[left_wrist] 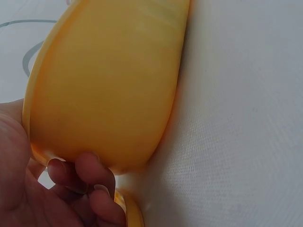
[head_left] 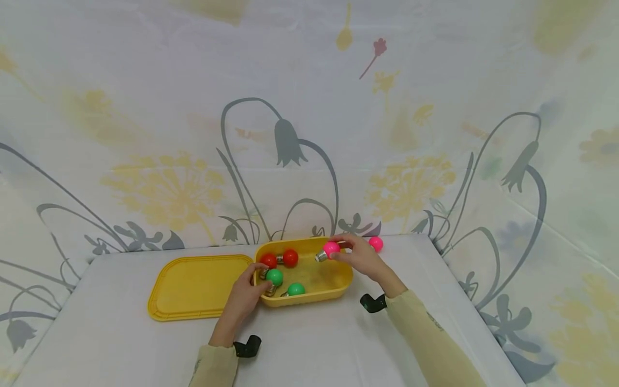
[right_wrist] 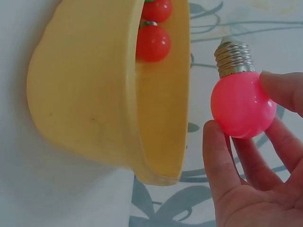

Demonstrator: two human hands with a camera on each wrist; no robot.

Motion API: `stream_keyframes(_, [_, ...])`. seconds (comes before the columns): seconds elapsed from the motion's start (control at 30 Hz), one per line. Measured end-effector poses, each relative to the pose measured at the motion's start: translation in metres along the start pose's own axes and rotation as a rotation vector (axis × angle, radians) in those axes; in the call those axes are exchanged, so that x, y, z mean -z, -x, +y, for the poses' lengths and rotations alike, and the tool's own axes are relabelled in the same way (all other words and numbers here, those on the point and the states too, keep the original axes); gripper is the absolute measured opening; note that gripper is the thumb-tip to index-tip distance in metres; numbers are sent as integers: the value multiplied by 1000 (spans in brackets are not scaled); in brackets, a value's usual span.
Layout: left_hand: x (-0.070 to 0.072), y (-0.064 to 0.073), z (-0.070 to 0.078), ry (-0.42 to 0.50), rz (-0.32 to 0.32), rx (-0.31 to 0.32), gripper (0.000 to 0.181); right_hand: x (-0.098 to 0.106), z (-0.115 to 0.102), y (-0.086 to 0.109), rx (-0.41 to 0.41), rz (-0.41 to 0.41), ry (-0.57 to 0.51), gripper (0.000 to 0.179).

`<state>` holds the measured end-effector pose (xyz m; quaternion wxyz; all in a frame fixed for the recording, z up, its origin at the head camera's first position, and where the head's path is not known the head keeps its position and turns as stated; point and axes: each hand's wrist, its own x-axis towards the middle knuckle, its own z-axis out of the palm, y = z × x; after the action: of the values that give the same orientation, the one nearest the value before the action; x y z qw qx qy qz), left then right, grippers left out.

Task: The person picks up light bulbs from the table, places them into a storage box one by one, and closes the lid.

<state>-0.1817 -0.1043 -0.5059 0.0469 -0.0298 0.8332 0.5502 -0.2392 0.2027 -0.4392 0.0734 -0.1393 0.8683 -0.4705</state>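
Note:
A yellow plastic tub [head_left: 314, 299] stands at the middle of the table, with red bulbs [head_left: 290, 257] and green bulbs [head_left: 296, 288] lying in its left part. My left hand [head_left: 245, 293] grips the tub's left end, the thumb over the rim and the fingers curled under it in the left wrist view. Between the fingertips and thumb of my right hand [head_left: 360, 256] is a pink light bulb [right_wrist: 243, 105] with a silver screw base. It is held over the right part of the tub, base pointing left in the head view.
A flat yellow lid [head_left: 198, 285] lies to the left of the tub. Another pink bulb [head_left: 375, 243] rests on the table behind my right hand, near the back edge. Behind the table hangs a flower-printed cloth [head_left: 309, 134].

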Motion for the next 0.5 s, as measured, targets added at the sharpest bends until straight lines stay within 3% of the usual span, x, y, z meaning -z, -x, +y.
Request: stream_keyframes(0.5, [1, -3, 0, -36, -8, 11, 40, -6, 3, -18, 1, -26, -12, 37])
